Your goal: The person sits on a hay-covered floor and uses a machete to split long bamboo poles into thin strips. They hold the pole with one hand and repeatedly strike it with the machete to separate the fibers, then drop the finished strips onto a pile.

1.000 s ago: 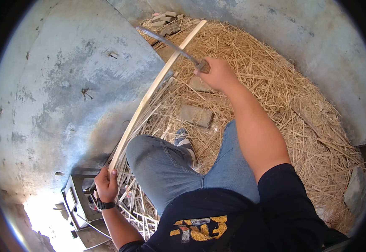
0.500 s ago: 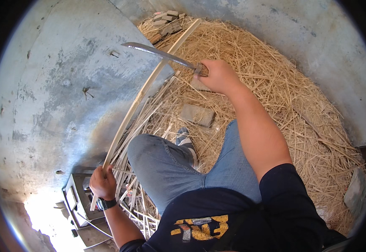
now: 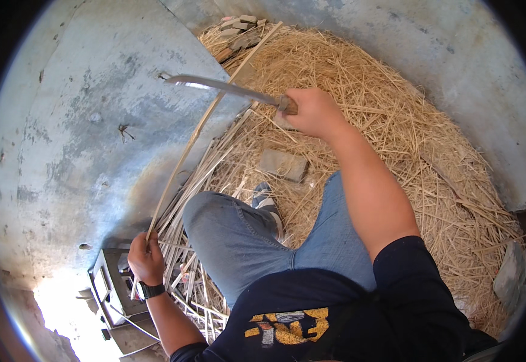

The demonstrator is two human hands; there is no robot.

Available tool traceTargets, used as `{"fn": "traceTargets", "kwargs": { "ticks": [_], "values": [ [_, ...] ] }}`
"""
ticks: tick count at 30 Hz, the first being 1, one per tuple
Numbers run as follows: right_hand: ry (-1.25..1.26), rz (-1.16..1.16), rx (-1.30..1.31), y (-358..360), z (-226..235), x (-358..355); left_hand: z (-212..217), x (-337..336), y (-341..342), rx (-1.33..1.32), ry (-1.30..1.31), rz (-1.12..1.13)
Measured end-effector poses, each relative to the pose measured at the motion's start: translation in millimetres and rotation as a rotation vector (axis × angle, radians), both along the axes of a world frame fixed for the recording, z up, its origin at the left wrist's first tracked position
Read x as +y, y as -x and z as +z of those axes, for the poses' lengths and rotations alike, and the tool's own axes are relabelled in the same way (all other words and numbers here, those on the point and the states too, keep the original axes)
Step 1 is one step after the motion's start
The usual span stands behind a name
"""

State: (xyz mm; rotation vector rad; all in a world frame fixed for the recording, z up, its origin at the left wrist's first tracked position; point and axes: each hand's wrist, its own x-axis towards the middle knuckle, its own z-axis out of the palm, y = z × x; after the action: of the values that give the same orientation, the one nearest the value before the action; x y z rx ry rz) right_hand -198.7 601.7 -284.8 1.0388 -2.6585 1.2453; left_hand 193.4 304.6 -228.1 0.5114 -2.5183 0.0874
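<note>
My left hand, with a dark watch at the wrist, is closed round the lower end of a long pale bamboo strip. The strip slants up and away to the right, its far end over the straw. Ahead of me, my right hand grips the wooden handle of a long curved knife. Its blade points left and crosses over the upper part of the strip; whether the two touch I cannot tell.
Shavings and straw cover the floor ahead and to the right. A bundle of split strips lies beside my left knee. A brick sits before my foot. A grey boxy device stands at lower left, by the weathered wall.
The strip has turned about its length and now looks narrower. The knife has shifted slightly to the left and down, while my left hand has barely moved.
</note>
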Motion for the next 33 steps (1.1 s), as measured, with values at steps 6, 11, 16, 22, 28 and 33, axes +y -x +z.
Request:
{"fn": "traceTargets", "kwargs": {
  "ticks": [6, 11, 16, 22, 28, 33],
  "values": [
    [-0.15, 0.286, 0.269, -39.3, 3.0, -28.8, -5.6, 3.8, 7.3, -0.085, -0.112, -0.073],
    [0.055, 0.147, -0.139, 0.3, -13.3, -13.8, 4.0, 15.7, 14.6, -0.101, 0.091, -0.034],
    [0.146, 0.06, -0.281, 11.5, -18.1, -17.9, -7.7, 17.1, 23.3, -0.079, 0.061, -0.025],
    [-0.169, 0.328, 0.159, -56.0, 4.0, -40.6, -6.1, 39.2, 73.3, -0.11, -0.104, -0.05],
    [0.002, 0.137, -0.149, -11.6, -3.0, -23.6, 6.9, 38.4, 68.6, -0.143, -0.201, -0.026],
    [0.27, 0.111, -0.256, -15.3, -14.4, -35.0, 1.7, 36.1, 64.2, -0.115, -0.248, -0.035]
  ]
}}
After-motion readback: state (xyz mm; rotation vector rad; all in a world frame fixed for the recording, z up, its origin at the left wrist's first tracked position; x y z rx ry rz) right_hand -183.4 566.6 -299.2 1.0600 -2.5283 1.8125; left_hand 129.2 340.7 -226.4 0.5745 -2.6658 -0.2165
